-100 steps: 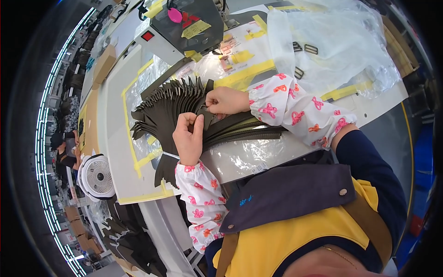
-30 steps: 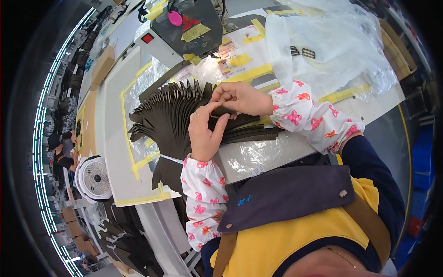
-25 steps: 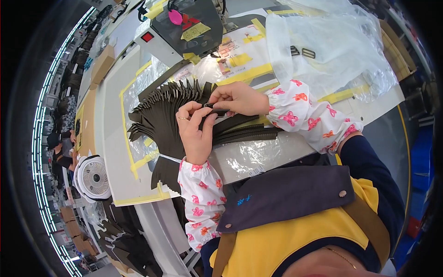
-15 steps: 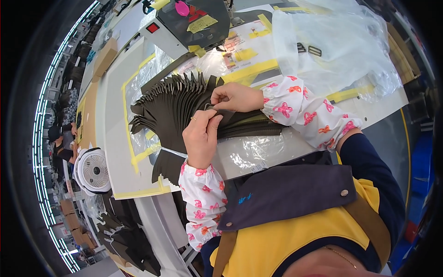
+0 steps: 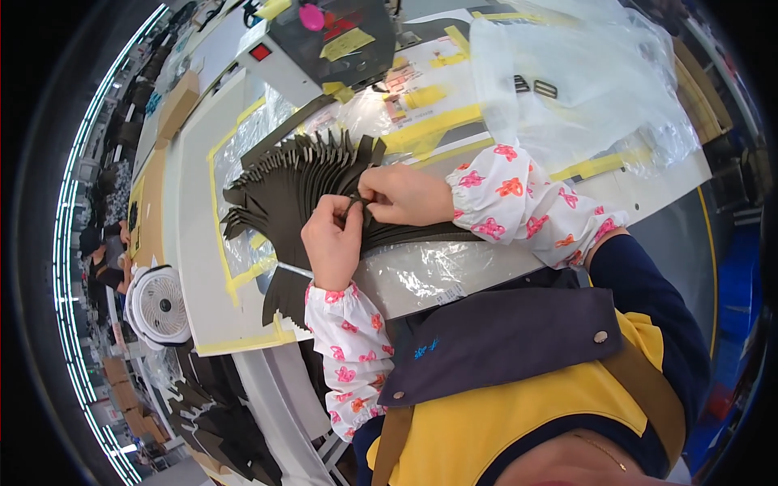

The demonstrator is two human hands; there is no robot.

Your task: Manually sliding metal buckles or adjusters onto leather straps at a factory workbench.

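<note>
My left hand (image 5: 334, 243) and my right hand (image 5: 412, 194) meet over a fanned pile of dark brown fabric strips (image 5: 296, 182). Thumb and fingers of both are pinched together on a small dark fabric piece (image 5: 356, 206), mostly hidden by the fingertips. Whether it is a loose piece or the end of one of the strips, I cannot tell. The pile's cut ends spread toward the upper left, while its other side runs under my right hand. A pale band (image 5: 293, 269) lies across the pile beside my left wrist.
Behind the pile stands a grey machine (image 5: 328, 40) with a red switch. Two dark slotted buckles (image 5: 545, 89) lie on clear plastic sheeting (image 5: 592, 73) at the right. A white fan (image 5: 160, 304) is beyond the table's left edge. Dark cut pieces (image 5: 223, 425) hang lower left; another person (image 5: 109, 257) is farther left.
Both hands have shifted a little left and down over the pile. The fingertips have come closer together around the dark fabric piece.
</note>
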